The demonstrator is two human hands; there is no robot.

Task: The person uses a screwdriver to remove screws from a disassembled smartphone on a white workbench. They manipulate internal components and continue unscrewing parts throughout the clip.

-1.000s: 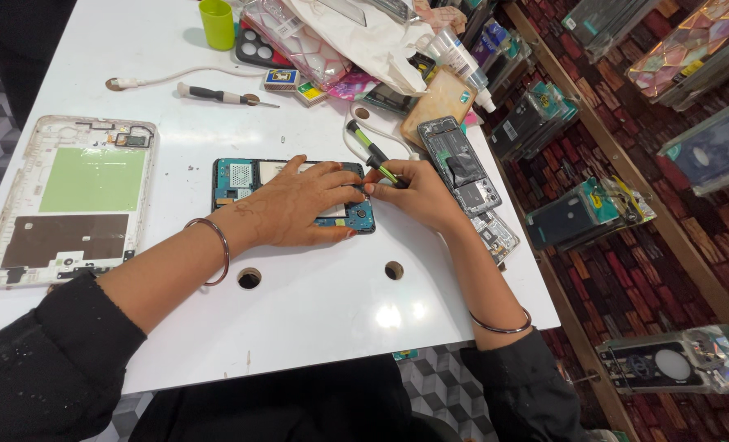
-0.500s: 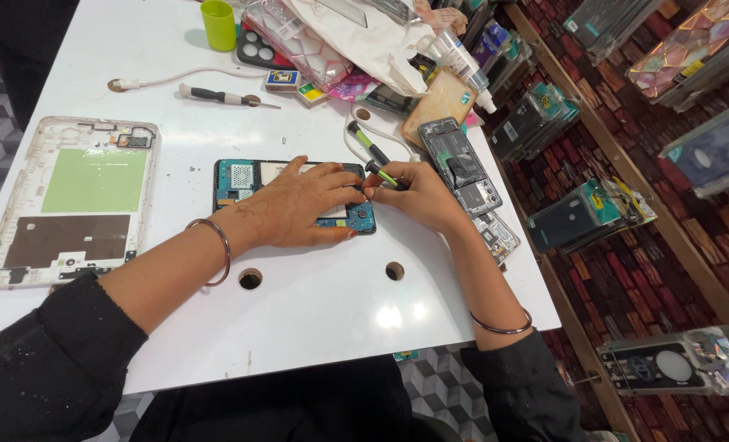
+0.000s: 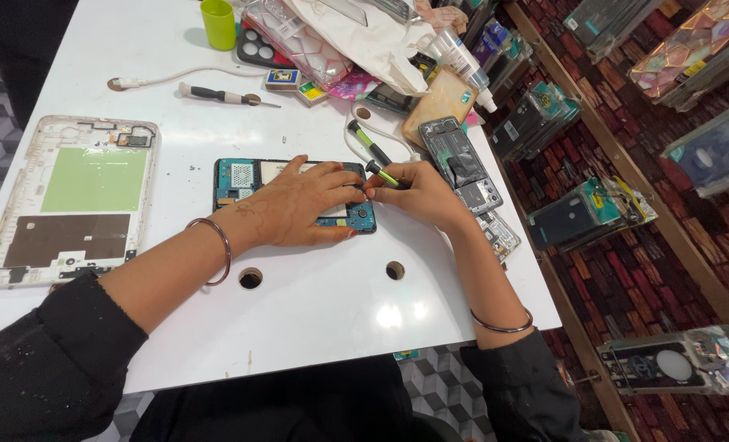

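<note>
An opened phone with a blue circuit board (image 3: 241, 182) lies on the white table (image 3: 315, 311). My left hand (image 3: 299, 206) rests flat on it, fingers spread, pressing it down. My right hand (image 3: 417, 194) grips a small black and green screwdriver (image 3: 381, 171), its tip at the phone's right end near my left fingertips. Both wrists wear thin bangles.
A tablet back frame with a green panel (image 3: 74, 196) lies at the left. A black-handled screwdriver (image 3: 217, 94), a white cable (image 3: 160, 78), a green cup (image 3: 218, 23), another opened phone (image 3: 462, 164) and a heap of bags and cases crowd the far right. Two round holes (image 3: 250, 278) pierce the table.
</note>
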